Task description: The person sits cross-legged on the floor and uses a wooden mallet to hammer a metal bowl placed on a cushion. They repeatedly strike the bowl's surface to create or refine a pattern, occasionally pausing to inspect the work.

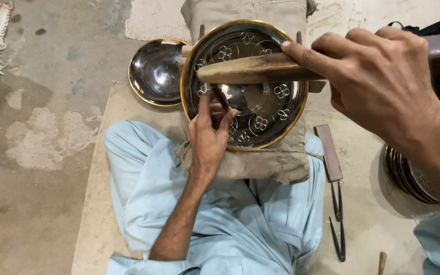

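I am working on a dark round plate (250, 86) with a golden rim, which is lying tilted on a cloth-covered cushion (260, 160) in front of my crossed legs, its face turned up towards me. Being round, it has no real long axis — its far edge is simply sitting higher than the near one. A ring of small flower motifs in circles is already showing around the face, far, right and near; the part under my left hand is hidden, so I cannot tell whether the ring is closed there. My judgement is that the pattern is well along, with that left near stretch perhaps remaining.

My left hand (207, 137) is resting on the near left of the plate, its fingers (203, 104) pinched around a thin dark chisel (222, 97) whose tip is touching the plate's face and whose shaft is leaning up and to the right. My right hand (383, 84) is hovering over the right side, closed firmly around the handle of a wooden mallet (255, 69) — its long axis is running left to right across the far half of the plate, the head pointing left, above the chisel.

Just beyond the plate on the left, another dark plate (154, 71) is lying flat on the floor. On the right, a flat bar (329, 152) and a pair of dark metal dividers (338, 224) are lying on the mat, and a stack of plates (406, 175) is sitting further right.
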